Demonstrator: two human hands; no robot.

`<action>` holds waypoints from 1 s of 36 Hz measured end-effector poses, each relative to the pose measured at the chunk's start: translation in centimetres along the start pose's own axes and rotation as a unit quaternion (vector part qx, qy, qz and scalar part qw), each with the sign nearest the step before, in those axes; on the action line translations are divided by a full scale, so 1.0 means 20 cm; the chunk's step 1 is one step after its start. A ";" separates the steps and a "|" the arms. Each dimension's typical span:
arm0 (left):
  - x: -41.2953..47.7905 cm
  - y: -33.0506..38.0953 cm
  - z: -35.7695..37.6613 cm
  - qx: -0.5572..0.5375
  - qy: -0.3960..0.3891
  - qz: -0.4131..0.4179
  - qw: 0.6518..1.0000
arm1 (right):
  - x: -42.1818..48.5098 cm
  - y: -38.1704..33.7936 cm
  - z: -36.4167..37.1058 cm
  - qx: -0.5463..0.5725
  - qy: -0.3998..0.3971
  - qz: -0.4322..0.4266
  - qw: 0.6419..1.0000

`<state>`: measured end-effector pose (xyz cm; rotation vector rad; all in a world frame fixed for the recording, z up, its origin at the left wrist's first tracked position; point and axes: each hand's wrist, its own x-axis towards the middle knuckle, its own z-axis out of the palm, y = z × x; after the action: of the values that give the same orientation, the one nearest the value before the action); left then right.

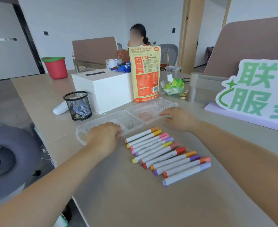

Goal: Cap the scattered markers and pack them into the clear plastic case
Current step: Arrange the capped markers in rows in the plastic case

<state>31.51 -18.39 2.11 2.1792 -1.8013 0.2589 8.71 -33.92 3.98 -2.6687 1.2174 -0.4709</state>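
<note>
Clear case [131, 122] lies open on table [118, 194]; capped markers [166, 156] rowed just beside. Left hand [104, 138] curls on near rim; right hand [179, 118] loose, fingers apart, at other half. Risk: uneven pull could skid light case into row, scattering markers.

A black mesh pen holder [78, 105] stands on the tabletop [135, 202] left of centre, just beside a white box [102, 90]. A yellow and orange snack bag [145, 72] stands upright at the box's right end. A red bucket [55, 68] shows in the upper left and a green-lettered sign [256, 89] at the right edge. A person [137, 35] sits beyond, upper middle.
</note>
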 end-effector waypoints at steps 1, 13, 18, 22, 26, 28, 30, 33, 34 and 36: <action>0.01 -0.01 0.00 -0.005 0.011 0.002 1.000 | 0.03 0.00 0.01 -0.019 -0.007 -0.004 1.000; 0.02 -0.06 -0.11 -0.063 0.151 0.057 0.985 | 0.06 0.06 -0.01 -0.109 0.113 -0.077 0.985; 0.06 0.09 -0.18 -0.093 0.168 0.109 0.975 | -0.26 0.14 -0.20 -0.092 0.208 -0.079 0.971; 0.10 0.37 -0.21 -0.118 0.157 0.185 0.963 | -0.65 0.25 -0.36 -0.106 0.234 0.001 0.966; 0.08 0.74 -0.17 -0.159 0.134 0.262 0.942 | -1.10 0.36 -0.50 -0.128 0.241 0.106 0.956; 0.04 0.94 -0.13 -0.175 0.120 0.293 0.932 | -1.32 0.41 -0.55 -0.139 0.240 0.151 0.949; 0.00 1.11 -0.08 -0.179 0.096 0.316 0.927 | -1.53 0.45 -0.58 -0.149 0.240 0.190 0.940; -0.04 1.32 0.01 -0.191 0.055 0.347 0.916 | -1.79 0.48 -0.60 -0.167 0.229 0.249 0.926; -0.05 1.38 0.03 -0.193 0.043 0.358 0.912 | -1.86 0.50 -0.59 -0.172 0.226 0.261 0.923; -0.07 1.47 0.07 -0.187 0.018 0.370 0.910 | -1.97 0.52 -0.58 -0.176 0.217 0.285 0.917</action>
<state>2.29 -22.43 3.76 1.1632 -2.3479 0.0939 -26.91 -11.16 3.45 -2.3377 2.3064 -0.8286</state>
